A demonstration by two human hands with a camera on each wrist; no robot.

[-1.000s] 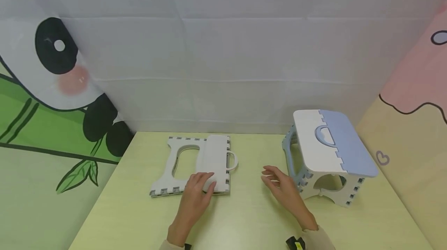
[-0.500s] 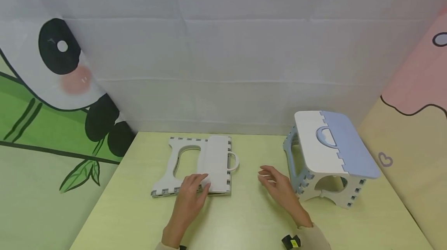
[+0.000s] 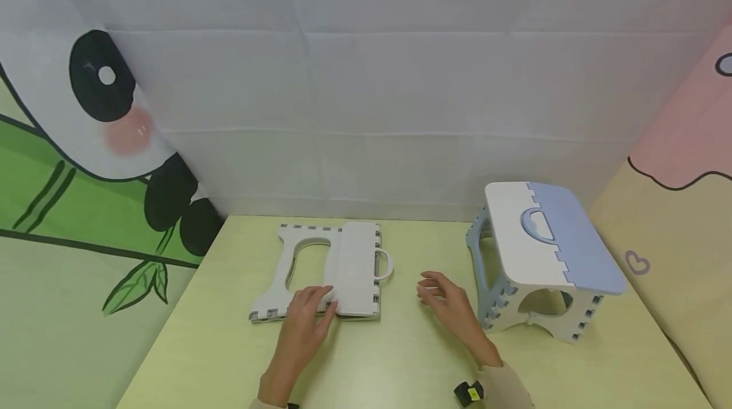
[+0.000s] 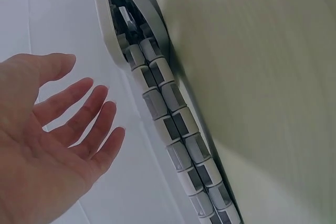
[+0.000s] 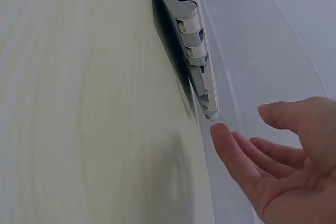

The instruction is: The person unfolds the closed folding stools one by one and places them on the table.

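Note:
A white folding stool (image 3: 357, 263) lies folded flat on the table, its round carry handle (image 3: 390, 265) pointing right. Over its near edge is my left hand (image 3: 305, 320), fingers spread and slightly bent, holding nothing. The left wrist view shows this hand (image 4: 63, 124) apart from the row of hinge knuckles (image 4: 176, 124). My right hand (image 3: 448, 307) hovers between the two stools with relaxed fingers and nothing in them. In the right wrist view its fingertips (image 5: 220, 129) appear close to the folded stool's end (image 5: 210, 109). A second folding stool (image 3: 589, 237), white and blue, stands unfolded on the right.
The pale yellow table (image 3: 400, 364) meets a white cloth backdrop (image 3: 400, 110) behind. Printed cartoon panels rise at the left (image 3: 63, 206) and right (image 3: 686, 237). A black wrist device (image 3: 470, 393) sits at the right sleeve.
My left hand has slid left along the folded stool's near edge. The right hand has drifted slightly left, away from the standing stool. Both stools stay in place.

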